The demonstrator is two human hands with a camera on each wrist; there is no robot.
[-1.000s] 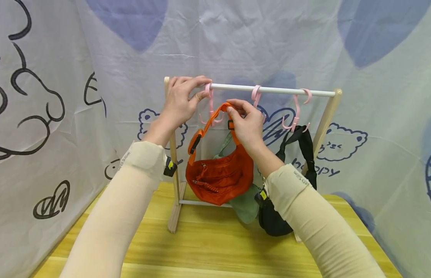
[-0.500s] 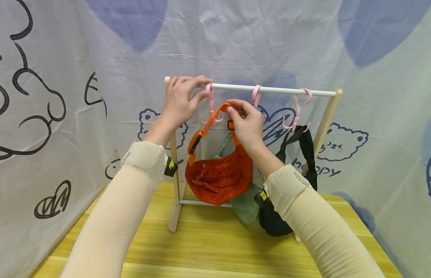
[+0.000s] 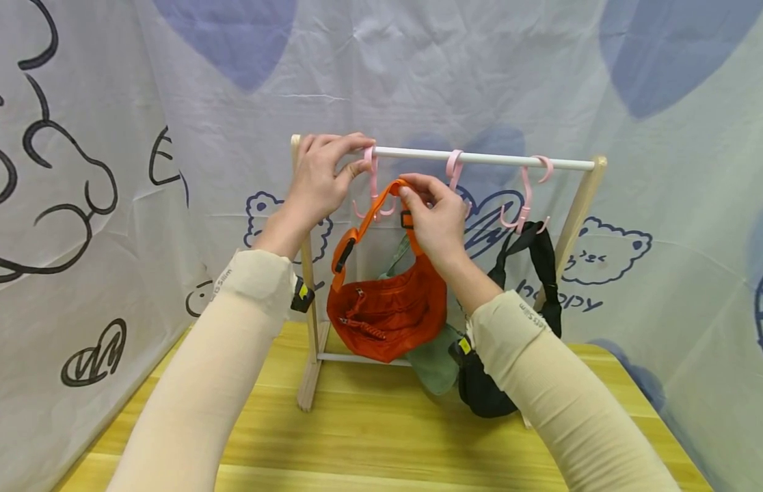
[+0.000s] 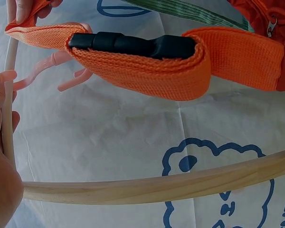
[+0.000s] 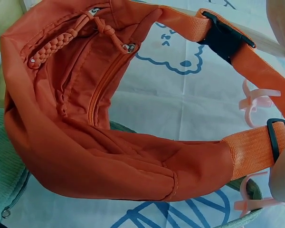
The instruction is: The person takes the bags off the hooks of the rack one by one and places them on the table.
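An orange bag (image 3: 390, 318) hangs from its strap, whose top my right hand (image 3: 439, 222) pinches between thumb and fingers. Just left of it, my left hand (image 3: 323, 174) is at the white rail (image 3: 412, 154), thumb and fingers pinching the top of a pink hook (image 3: 374, 184). The raised strap is in front of that hook's lower prongs in the head view. A black buckle (image 4: 133, 45) on the strap shows large in the left wrist view. Zipper pulls and a braided cord (image 5: 57, 45) on the bag appear in the right wrist view.
Two more pink hooks (image 3: 454, 167) sit along the rail. From the rightmost one hangs a black bag (image 3: 486, 389). A green bag (image 3: 433, 362) hangs behind the orange one, partly hidden. The rack's wooden posts (image 3: 581, 219) stand on a wooden table (image 3: 357, 437).
My right hand has risen very slightly, and the orange bag has come up and a touch left with it. The left hand stays at the hook.
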